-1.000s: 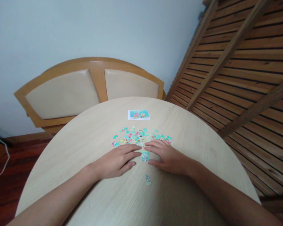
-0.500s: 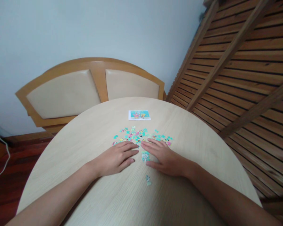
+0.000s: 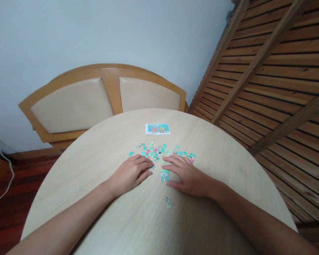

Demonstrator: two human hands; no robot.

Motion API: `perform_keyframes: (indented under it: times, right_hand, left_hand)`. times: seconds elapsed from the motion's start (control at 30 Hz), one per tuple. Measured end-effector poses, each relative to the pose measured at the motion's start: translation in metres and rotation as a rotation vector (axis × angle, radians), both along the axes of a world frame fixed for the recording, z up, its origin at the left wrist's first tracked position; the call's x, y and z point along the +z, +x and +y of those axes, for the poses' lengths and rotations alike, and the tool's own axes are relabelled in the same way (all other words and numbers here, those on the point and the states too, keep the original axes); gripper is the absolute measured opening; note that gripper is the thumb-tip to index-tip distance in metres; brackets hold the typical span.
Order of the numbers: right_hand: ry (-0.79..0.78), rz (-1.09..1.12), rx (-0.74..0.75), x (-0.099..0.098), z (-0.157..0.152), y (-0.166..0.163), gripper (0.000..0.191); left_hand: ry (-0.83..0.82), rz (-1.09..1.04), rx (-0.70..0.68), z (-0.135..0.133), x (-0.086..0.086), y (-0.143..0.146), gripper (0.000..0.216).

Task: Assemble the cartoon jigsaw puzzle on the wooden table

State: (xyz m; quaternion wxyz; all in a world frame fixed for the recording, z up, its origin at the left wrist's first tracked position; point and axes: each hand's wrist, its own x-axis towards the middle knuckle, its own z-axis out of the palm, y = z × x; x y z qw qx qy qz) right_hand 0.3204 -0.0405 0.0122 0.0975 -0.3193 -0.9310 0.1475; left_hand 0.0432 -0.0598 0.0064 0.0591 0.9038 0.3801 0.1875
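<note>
My left hand (image 3: 134,172) rests palm down on the table, fingers bent and thumb slightly apart. At its fingertips lies a small puzzle piece (image 3: 153,167); whether they touch it I cannot tell. My right hand (image 3: 187,177) lies with fingers spread, its forefinger and thumb on either side of a joined patch of puzzle (image 3: 164,175) showing a pale cartoon face. Nearer me sits another small puzzle section (image 3: 168,202). Loose turquoise, pink and yellow puzzle pieces (image 3: 156,150) are scattered beyond both hands, which hide part of them.
A printed picture card (image 3: 157,129) with cartoon figures lies beyond the pieces on the round wooden table (image 3: 95,152). Behind the table stands a padded chair back (image 3: 74,104) against the wall. Wooden slats (image 3: 276,71) rise at the right; a white cable (image 3: 9,180) hangs at the left.
My left hand has drawn back slightly to the left, its fingers more curled, uncovering the small piece at their tips. The right hand has shifted only a little to the right.
</note>
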Motion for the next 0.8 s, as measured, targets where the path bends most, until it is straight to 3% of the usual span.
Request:
perform_keyframes:
  times: [0.23, 0.47, 0.8]
  right_hand:
    - [0.045, 0.052, -0.039, -0.004, -0.001, -0.005, 0.043]
    - [0.026, 0.056, -0.059, -0.005, -0.001, -0.007, 0.045]
    - [0.031, 0.062, -0.028, -0.005, -0.001, -0.009, 0.048]
  left_hand:
    - [-0.075, -0.048, -0.098, -0.004, 0.008, 0.007, 0.014]
    - [-0.262, -0.231, -0.091, -0.009, 0.005, 0.011, 0.008]
    - [-0.259, -0.247, -0.119, -0.016, -0.003, 0.025, 0.009]
